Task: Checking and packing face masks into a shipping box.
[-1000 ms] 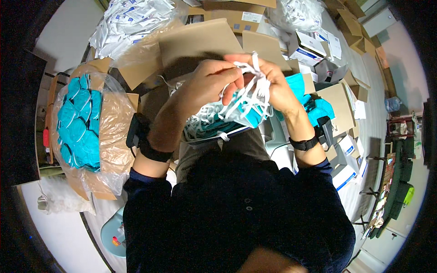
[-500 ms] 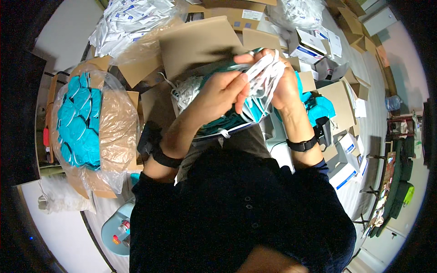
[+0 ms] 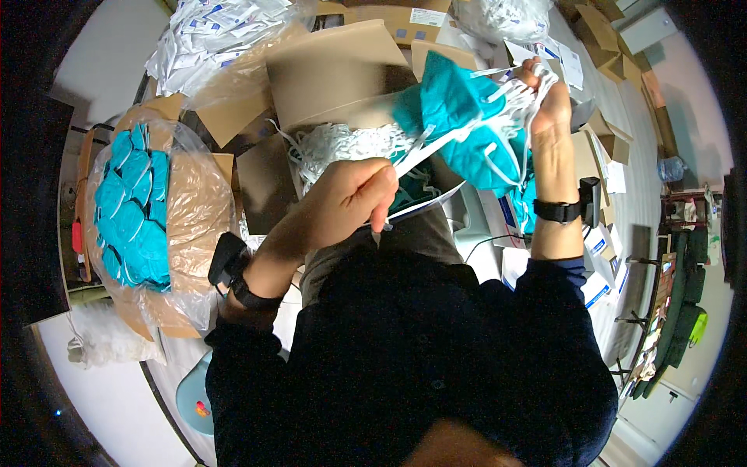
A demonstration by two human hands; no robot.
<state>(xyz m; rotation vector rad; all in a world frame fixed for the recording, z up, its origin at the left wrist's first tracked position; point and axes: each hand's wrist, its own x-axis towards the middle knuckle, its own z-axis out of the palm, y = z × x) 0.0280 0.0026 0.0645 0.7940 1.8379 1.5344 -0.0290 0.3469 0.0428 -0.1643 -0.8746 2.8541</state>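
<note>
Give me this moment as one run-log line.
left hand: gripping white strap | right hand: gripping bunched straps of teal masks | person's left: mask pile in clear plastic

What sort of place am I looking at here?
Probably a packing room or storeroom: a plastic-lined carton holding teal masks stands at left, white packets lie heaped at the top, and the right hand grips a bunch of masks by their white straps.

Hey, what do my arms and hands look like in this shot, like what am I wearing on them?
Your left hand and right hand are ungloved. The black left wristband and black right wristband each carry a dark, boxy device. Your sleeves are dark, navy-looking, and end short of the wristbands.
</note>
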